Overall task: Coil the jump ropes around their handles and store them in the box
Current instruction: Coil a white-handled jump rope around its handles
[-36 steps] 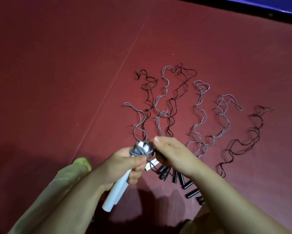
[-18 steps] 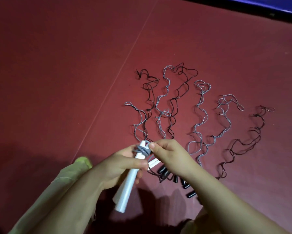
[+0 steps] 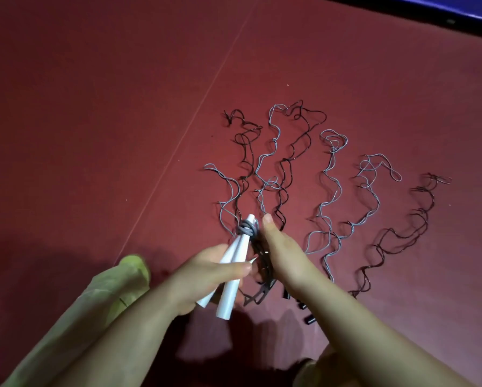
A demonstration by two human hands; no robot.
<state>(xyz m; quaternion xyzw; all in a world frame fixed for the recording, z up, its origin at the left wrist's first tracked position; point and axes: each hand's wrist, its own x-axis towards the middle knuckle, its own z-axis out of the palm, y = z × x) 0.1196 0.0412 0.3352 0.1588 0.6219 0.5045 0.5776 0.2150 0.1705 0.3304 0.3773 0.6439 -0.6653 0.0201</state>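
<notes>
Red floor [image 3: 94, 135], the work surface: beyond both hands the uncoiled jump ropes [image 3: 332, 191], grey and black, lie spread in wavy, roughly parallel strands, probably laid apart so each can be taken singly. No box is in view.

Left hand [image 3: 206, 275]: forearm enters from the lower left; fingers and thumb are curled round the pair of white handles [image 3: 234, 272], held side by side and tilted with the narrow ends pointing away. Holding both as one bundle gives a firm core for winding.

Right hand [image 3: 284, 247]: just beside the handles on their right, thumb raised near the handle tips. Dark cord hangs along its palm side; whether the fingers pinch the cord cannot be told.

Grey cord [image 3: 245, 229]: several turns sit wound near the handle tips, a trailing strand running out to the floor, so coiling appears barely begun.

Black handles [image 3: 308, 319]: below the right wrist, resting on the floor.
</notes>
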